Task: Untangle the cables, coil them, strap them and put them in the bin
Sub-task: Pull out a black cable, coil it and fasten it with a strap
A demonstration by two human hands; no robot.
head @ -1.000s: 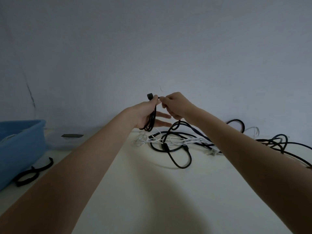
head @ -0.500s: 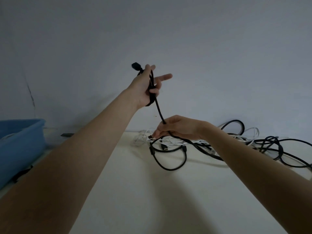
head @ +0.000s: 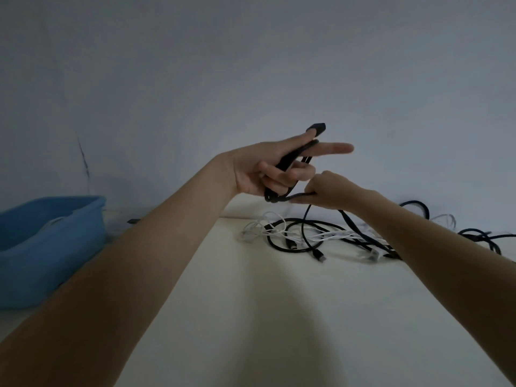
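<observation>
My left hand (head: 268, 169) is raised above the table and holds a small coil of black cable (head: 290, 163), its plug sticking up past my thumb; the index finger points right while the other fingers curl round the loops. My right hand (head: 329, 191) pinches the same black cable just below the left hand, and the cable runs down from it into a tangle of black and white cables (head: 321, 236) on the white table (head: 279, 317). The blue bin (head: 47, 241) stands at the left edge.
More black cable loops (head: 474, 236) lie at the far right of the table against the grey wall. A small dark object (head: 134, 220) lies behind the bin by the wall.
My left hand has come down from its raised position and turned palm up with the coil. My right hand has risen from the tangle to just under the left hand, bringing cable with it.
</observation>
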